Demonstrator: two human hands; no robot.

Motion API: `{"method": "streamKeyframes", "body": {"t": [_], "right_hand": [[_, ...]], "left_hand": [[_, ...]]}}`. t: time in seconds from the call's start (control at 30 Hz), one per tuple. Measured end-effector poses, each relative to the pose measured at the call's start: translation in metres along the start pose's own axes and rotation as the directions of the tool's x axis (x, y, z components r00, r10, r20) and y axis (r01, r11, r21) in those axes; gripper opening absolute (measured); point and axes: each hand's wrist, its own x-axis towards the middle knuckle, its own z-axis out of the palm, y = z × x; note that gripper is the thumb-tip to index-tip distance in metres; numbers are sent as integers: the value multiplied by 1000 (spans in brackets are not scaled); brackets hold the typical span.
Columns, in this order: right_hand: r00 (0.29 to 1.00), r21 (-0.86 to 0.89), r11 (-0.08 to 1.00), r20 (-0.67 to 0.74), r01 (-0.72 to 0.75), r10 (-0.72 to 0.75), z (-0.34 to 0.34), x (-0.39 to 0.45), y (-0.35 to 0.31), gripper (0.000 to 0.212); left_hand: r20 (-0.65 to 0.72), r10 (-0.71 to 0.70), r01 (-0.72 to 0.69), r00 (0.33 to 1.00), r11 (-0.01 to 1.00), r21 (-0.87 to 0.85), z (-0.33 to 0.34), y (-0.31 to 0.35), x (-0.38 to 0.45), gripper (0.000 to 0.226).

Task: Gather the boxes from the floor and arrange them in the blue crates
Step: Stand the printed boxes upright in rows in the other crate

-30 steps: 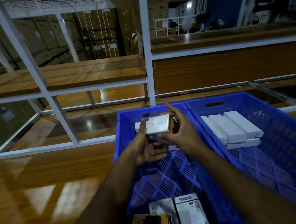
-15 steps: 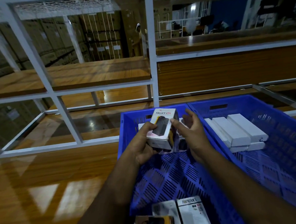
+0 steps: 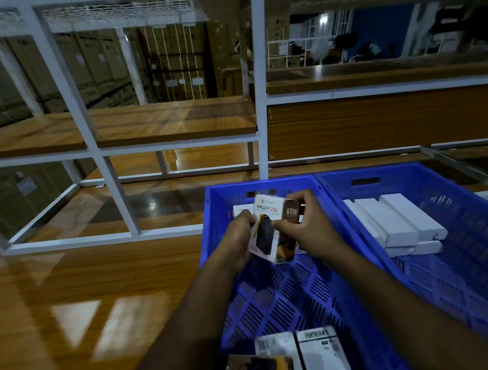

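Note:
Two blue crates stand side by side on the wooden floor: a left crate [image 3: 219,214] and a right crate [image 3: 465,218]. Over the far end of the left crate I hold a white and brown "Halley 20K 65W" box [image 3: 272,211]. My left hand [image 3: 240,236] grips its left side and my right hand [image 3: 307,224] grips its right side. White boxes [image 3: 242,208] lie behind it in the crate, mostly hidden. Several long white boxes [image 3: 400,222] are stacked in the right crate.
A white "Portronics" box [image 3: 322,350], another white box [image 3: 274,346] and a brown and yellow box [image 3: 258,368] sit at the near end of the left crate. White metal racking [image 3: 113,191] with wooden shelves stands just beyond the crates.
The box has been turned in my hands: its printed front now faces me and it sits lower, near the crate's far end. My right hand has closed onto its right side.

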Motion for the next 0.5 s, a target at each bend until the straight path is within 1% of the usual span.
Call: {"method": "streamKeyframes", "body": {"t": [0.03, 0.07, 0.1, 0.13, 0.17, 0.2, 0.23, 0.27, 0.33, 0.4, 0.5], "right_hand": [[1000, -21, 1000, 4, -20, 20, -1, 3, -1, 47], [999, -39, 999, 4, -33, 34, -2, 8, -1, 44], [999, -48, 998, -1, -43, 43, -4, 12, -2, 42], [999, -46, 998, -5, -50, 49, -5, 17, -2, 41], [998, -36, 998, -12, -54, 54, -7, 22, -2, 40], [998, -26, 998, -21, -55, 55, -8, 27, -1, 41], [998, -14, 998, -28, -55, 54, -8, 32, -2, 41], [998, -3, 999, -29, -50, 50, -8, 37, -2, 41], [1000, 14, 1000, -21, -20, 20, -4, 48, -3, 42], [1000, 15, 1000, 4, 11, -11, 2, 61, 0, 43], [994, -30, 997, 85, 69, -66, 17, 80, 6, 45]], "left_hand": [[-44, 49, -46, 998, 996, 78, 0, 2, -1, 34], [-86, 146, -128, 986, 974, 189, -1, 3, -1, 34], [-124, 287, -236, 950, 918, 318, -3, 5, 0, 33], [-165, 445, -337, 880, 830, 444, -8, 6, 2, 30], [-198, 583, -403, 788, 731, 551, -15, 8, 2, 25], [-219, 672, -426, 707, 653, 627, -22, 9, 2, 21], [-228, 717, -423, 658, 603, 677, -29, 10, 4, 18], [-220, 734, -414, 642, 574, 707, -35, 11, 8, 17], [-165, 726, -417, 668, 548, 725, -45, 9, 15, 18], [-109, 713, -447, 693, 543, 711, -49, 8, 20, 23], [-64, 712, -491, 699, 544, 681, -54, 7, 23, 35]]}}
